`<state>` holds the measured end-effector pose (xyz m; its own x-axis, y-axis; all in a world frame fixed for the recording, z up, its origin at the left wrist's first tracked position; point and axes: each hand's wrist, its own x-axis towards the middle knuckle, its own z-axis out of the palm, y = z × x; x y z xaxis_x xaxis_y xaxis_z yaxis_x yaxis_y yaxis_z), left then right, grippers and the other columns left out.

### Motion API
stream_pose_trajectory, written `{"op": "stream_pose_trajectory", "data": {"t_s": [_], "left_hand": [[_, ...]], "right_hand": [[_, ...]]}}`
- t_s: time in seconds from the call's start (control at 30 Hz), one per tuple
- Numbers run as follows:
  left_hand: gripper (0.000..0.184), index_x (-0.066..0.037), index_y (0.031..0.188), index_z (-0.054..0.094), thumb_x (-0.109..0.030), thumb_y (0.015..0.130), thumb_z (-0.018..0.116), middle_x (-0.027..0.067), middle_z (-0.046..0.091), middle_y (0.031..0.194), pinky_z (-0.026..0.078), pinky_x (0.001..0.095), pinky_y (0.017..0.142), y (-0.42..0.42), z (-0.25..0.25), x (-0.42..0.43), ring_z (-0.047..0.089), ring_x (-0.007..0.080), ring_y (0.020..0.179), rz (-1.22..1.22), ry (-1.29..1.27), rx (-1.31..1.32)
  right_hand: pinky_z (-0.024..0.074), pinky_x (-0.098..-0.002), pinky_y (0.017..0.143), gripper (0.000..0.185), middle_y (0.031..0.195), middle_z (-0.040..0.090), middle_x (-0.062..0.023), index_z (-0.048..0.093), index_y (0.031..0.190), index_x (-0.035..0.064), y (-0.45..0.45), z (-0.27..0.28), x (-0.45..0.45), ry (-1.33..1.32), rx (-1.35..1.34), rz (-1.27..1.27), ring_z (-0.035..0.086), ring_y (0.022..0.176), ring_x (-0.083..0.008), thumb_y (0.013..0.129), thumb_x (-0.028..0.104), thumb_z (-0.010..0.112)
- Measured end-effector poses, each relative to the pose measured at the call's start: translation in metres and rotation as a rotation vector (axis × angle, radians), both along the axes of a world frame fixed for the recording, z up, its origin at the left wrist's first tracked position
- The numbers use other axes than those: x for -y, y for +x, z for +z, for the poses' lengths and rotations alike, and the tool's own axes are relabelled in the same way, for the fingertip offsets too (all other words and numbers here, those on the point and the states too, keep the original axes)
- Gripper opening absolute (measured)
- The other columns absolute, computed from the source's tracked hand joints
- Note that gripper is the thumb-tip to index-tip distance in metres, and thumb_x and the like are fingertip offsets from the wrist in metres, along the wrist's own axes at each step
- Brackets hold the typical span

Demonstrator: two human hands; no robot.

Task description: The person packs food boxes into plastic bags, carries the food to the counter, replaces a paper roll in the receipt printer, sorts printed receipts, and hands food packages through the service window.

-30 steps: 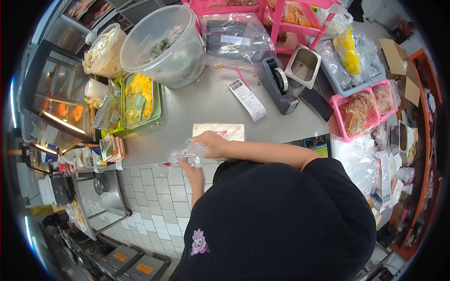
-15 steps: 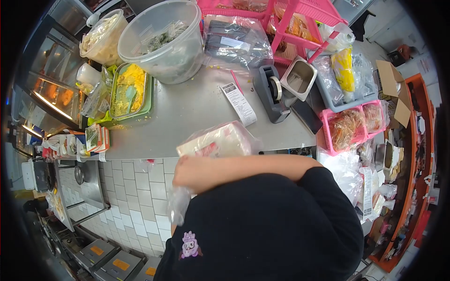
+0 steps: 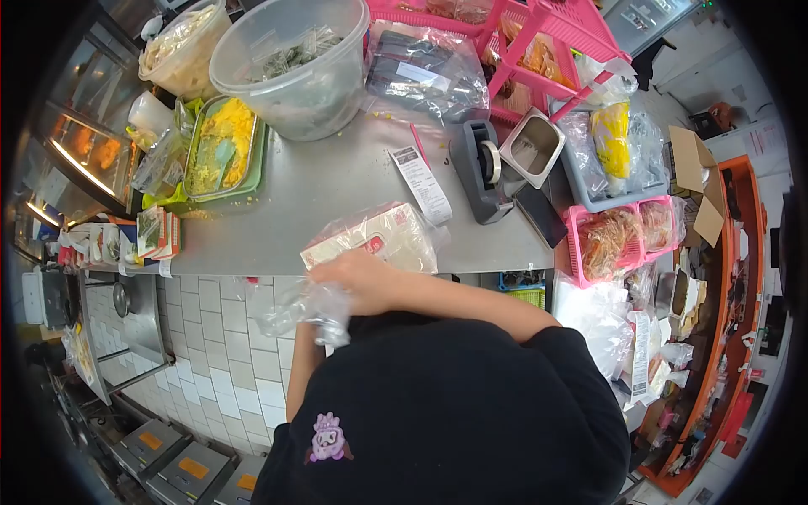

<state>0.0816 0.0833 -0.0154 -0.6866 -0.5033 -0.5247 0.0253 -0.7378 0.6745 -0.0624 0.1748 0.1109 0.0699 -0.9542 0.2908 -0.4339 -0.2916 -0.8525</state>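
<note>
A cream-coloured carton with red print (image 3: 389,239) sits inside a clear plastic bag at the counter's front edge. My right hand (image 3: 352,282) crosses in front of my body and is closed round the gathered part of that bag. From beneath the hand, the bag's loose crumpled end (image 3: 290,311) sticks out over the floor. Only the forearm of my left arm shows below; the left hand is hidden behind the plastic and the right hand. Just behind the carton lies a printed receipt (image 3: 421,187) with a pink pen (image 3: 421,145).
A tape dispenser (image 3: 478,172), a steel tub (image 3: 532,147) and a dark phone-like slab (image 3: 540,215) stand right of the receipt. A large clear bucket (image 3: 295,105) and a tray of yellow food (image 3: 202,172) are at the left. Pink baskets (image 3: 581,252) line the right.
The bagged carton has turned and shows its printed face more plainly. My right hand has shifted onto the bag's neck, and the loose end has spread leftward. More of my left forearm shows.
</note>
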Motion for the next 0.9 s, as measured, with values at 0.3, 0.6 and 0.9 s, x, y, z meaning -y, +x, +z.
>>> {"op": "stream_pose_trajectory", "data": {"t_s": [0.3,0.6,0.9], "left_hand": [[0.066,0.000,0.128,0.041,-0.025,0.073,0.067,0.0151,0.054,0.118,0.048,0.0403,0.090,0.010,0.007,-0.021,0.056,0.0282,0.108,0.060,0.046,-0.069],[0.077,-0.001,0.133,0.036,-0.031,0.070,0.069,0.0151,0.050,0.125,0.043,0.0387,0.095,0.014,0.018,-0.014,0.050,0.0268,0.116,-0.238,-0.157,-0.043],[0.070,-0.002,0.131,0.040,-0.018,0.071,0.074,0.0103,0.054,0.122,0.043,0.0350,0.094,0.021,0.014,0.005,0.052,0.0198,0.112,-0.425,-0.098,0.010]], "right_hand": [[0.0323,-0.0464,0.101,0.087,0.115,0.055,-0.0165,0.029,0.140,0.0036,-0.015,-0.005,-0.039,0.282,-0.751,-1.026,0.052,0.107,-0.0381,0.072,0.038,0.070],[0.0438,-0.0337,0.088,0.106,0.112,0.049,-0.0160,0.014,0.145,0.0077,-0.018,-0.035,-0.073,0.388,0.763,-0.886,0.054,0.101,-0.0224,0.064,0.016,0.082],[0.0473,-0.0339,0.084,0.096,0.113,0.051,-0.0151,0.023,0.140,0.0043,-0.007,-0.037,-0.083,0.247,0.248,-0.876,0.057,0.095,-0.0261,0.065,0.019,0.080]]}}
